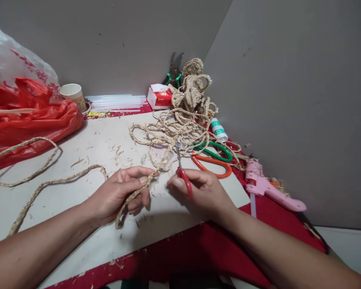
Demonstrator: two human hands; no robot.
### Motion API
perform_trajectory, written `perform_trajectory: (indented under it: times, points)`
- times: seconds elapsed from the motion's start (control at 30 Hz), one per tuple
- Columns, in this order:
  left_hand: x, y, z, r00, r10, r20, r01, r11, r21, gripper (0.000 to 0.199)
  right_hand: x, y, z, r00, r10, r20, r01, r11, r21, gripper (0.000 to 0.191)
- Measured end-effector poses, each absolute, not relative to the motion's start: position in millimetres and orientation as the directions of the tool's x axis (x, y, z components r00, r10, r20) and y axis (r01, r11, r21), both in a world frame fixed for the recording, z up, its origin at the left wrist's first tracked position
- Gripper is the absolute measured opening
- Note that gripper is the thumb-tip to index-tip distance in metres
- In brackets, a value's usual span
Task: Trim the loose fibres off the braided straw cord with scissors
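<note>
My left hand (129,188) pinches a braided straw rope (161,163) between thumb and fingers. One end of the rope bends down below the palm, and the rope runs up toward a loose tangle of the same braid (177,126). Close by on the right, my right hand (198,188) grips small red-handled scissors (185,182), their blades pointing away from me toward the tangle. The blades are beside the rope; whether they touch it I cannot tell. Another length of braid (48,182) curves across the board to the left of my left hand.
White board (93,237) with straw scraps lies on red cloth (180,253). Around it are larger scissors with green and orange handles (212,166), a pink glue gun (270,190), white-and-green spool (219,129), tissue box (159,97), pruning shears (175,74), glue sticks (114,103), paper cup (74,94) and red bag (33,120).
</note>
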State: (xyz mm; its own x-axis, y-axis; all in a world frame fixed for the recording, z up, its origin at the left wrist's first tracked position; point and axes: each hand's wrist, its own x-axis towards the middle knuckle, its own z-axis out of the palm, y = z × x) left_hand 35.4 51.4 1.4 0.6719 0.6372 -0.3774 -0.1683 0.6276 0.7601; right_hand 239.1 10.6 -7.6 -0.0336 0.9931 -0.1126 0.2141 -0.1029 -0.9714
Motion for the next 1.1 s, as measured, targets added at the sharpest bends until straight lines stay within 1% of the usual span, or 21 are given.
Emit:
perform_trajectory:
  times: [0.07,0.13,0.2,0.23,0.3,0.37,0.47,0.53,0.7,0.83,0.93,1.1]
  points:
    - [35,50,1,0.683,0.631,-0.368,-0.110,0.587,0.802,0.023,240,13,-11,-0.039,0.987,-0.156,0.057,-0.154,-0.986,0.037]
    - [36,49,2,0.686,0.626,-0.370,-0.035,0.537,0.843,0.022,241,16,-11,-0.094,0.974,-0.204,-0.154,-0.217,-0.964,0.038]
    - [37,46,3,0.678,0.619,-0.396,0.036,0.510,0.859,0.022,241,18,-8,-0.186,0.948,-0.259,-0.336,-0.309,-0.890,0.040]
    - [38,45,4,0.672,0.615,-0.412,0.062,0.508,0.859,0.023,241,20,-5,-0.228,0.933,-0.277,-0.398,-0.349,-0.848,0.041]
    - [39,42,5,0.664,0.606,-0.438,0.104,0.506,0.856,0.022,241,22,1,-0.281,0.915,-0.290,-0.469,-0.395,-0.790,0.042]
    - [39,41,6,0.657,0.595,-0.463,0.150,0.499,0.854,0.021,241,24,6,-0.283,0.914,-0.290,-0.488,-0.398,-0.777,0.042]
    - [39,39,7,0.653,0.581,-0.486,0.209,0.478,0.853,0.021,243,24,9,-0.242,0.915,-0.323,-0.433,-0.400,-0.808,0.042]
    - [39,39,7,0.663,0.586,-0.465,0.203,0.458,0.866,0.020,244,23,10,-0.233,0.912,-0.338,-0.406,-0.407,-0.818,0.041]
    - [39,40,5,0.679,0.609,-0.410,0.104,0.473,0.875,0.019,246,23,7,-0.222,0.918,-0.329,-0.547,-0.396,-0.737,0.033]
    - [38,39,0,0.669,0.633,-0.390,0.074,0.466,0.882,0.021,245,26,5,-0.184,0.912,-0.367,-0.598,-0.400,-0.694,0.033]
    - [38,40,-1,0.661,0.650,-0.376,0.049,0.463,0.885,0.023,244,26,5,-0.196,0.899,-0.393,-0.646,-0.420,-0.638,0.034]
    - [37,43,2,0.690,0.614,-0.384,-0.022,0.549,0.836,0.029,246,25,3,-0.233,0.903,-0.361,-0.716,-0.411,-0.564,0.033]
